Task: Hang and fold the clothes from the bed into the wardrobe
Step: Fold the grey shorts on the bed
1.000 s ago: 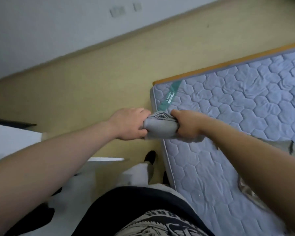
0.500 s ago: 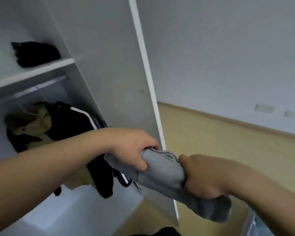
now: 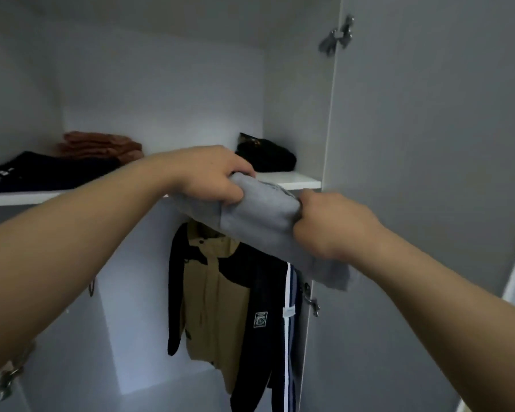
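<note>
Folded grey garment (image 3: 262, 212) sat at frame centre, held between both hands, just in front of and slightly below the wardrobe shelf (image 3: 292, 182) edge. Left hand (image 3: 211, 173) gripped its upper-left end, fingers curled over the top, thumb under. Right hand (image 3: 330, 227) clamped the lower-right end, knuckles twd camera; a loose grey flap hung below that hand. Garment tilted, left end higher, nearly touching the shelf lip; can't tell if it touched.

On the shelf: black folded item (image 3: 268, 157) just behind the left hand, rust-orange folded stack (image 3: 101, 145) centre-left, dark folded garment (image 3: 42, 171) far left. Below the shelf hung a tan-and-black jacket (image 3: 211, 292) and a dark track jacket w/ white stripe (image 3: 268, 322). Wardrobe door (image 3: 428, 144) stood open at right.
</note>
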